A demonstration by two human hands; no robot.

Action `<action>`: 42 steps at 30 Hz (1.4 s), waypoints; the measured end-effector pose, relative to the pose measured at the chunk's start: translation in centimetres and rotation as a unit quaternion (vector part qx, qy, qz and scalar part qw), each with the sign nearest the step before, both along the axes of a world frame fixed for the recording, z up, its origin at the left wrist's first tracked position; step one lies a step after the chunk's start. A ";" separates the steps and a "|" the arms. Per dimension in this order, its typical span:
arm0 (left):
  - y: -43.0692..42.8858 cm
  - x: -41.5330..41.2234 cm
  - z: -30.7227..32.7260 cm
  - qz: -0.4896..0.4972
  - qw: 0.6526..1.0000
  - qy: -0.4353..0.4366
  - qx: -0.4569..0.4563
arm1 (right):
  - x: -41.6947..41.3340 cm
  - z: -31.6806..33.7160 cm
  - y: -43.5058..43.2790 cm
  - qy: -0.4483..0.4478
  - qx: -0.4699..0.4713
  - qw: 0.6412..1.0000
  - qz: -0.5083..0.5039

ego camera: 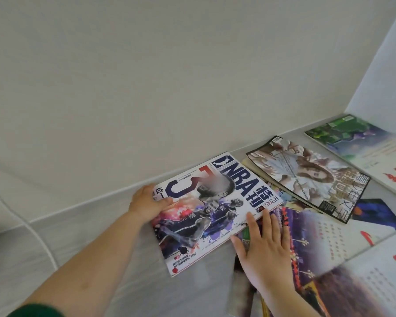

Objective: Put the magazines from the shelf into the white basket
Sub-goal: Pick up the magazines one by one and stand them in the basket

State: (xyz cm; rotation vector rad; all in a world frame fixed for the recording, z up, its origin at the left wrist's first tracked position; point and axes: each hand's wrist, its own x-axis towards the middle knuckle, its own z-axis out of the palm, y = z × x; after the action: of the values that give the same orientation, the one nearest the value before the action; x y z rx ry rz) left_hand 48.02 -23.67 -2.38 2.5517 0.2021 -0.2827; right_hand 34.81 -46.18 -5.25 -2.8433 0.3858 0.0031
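A basketball magazine (215, 209) with a big "3" and "NBA" on its cover lies on the grey shelf (124, 259), its right side resting on other magazines. My left hand (149, 202) grips its far left edge, thumb on the cover. My right hand (263, 250) lies flat with fingers spread on a purple-covered magazine (311, 236), fingertips touching the basketball magazine's right edge. Further right lie a magazine with a long-haired figure (306, 177) and a green-topped one (361, 143). The white basket is not in view.
A white wall (169, 76) rises behind the shelf and a white side panel (389, 72) closes it on the right. More white-covered magazines (375, 275) overlap at the lower right. A white cable (39, 236) runs along the left.
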 end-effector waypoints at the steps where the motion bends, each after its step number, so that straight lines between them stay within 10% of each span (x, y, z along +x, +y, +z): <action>1: 0.0 0.2 -0.1 -0.008 1.000 -0.002 0.015 | 0.0 0.0 0.0 0.002 0.003 1.000 -0.001; 13: 1.2 -2.4 2.1 -0.070 0.986 0.074 0.134 | -0.1 0.7 0.1 0.036 0.011 0.999 -0.001; 23: 3.2 -11.9 5.9 -0.078 0.986 -0.146 -0.006 | -0.8 2.1 -0.3 -0.006 0.103 0.994 -0.025; 28: 6.3 -16.4 8.1 -0.047 0.972 -0.187 -0.138 | -0.4 7.0 1.7 -0.035 0.503 0.853 -0.136; 32: 10.1 -18.7 9.1 0.005 0.957 -0.198 -0.212 | -1.0 10.8 4.9 -0.066 0.623 0.769 -0.128; 42: 24.0 -22.5 11.2 0.120 0.922 -0.270 -0.252 | -2.5 20.2 19.6 -0.126 0.555 0.820 0.063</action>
State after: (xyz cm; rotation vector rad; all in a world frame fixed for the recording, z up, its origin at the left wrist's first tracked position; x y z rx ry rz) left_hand 25.48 0.36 8.84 1.9717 0.1949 0.4153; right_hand 32.29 -26.58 14.98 -1.6622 0.0669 -0.0916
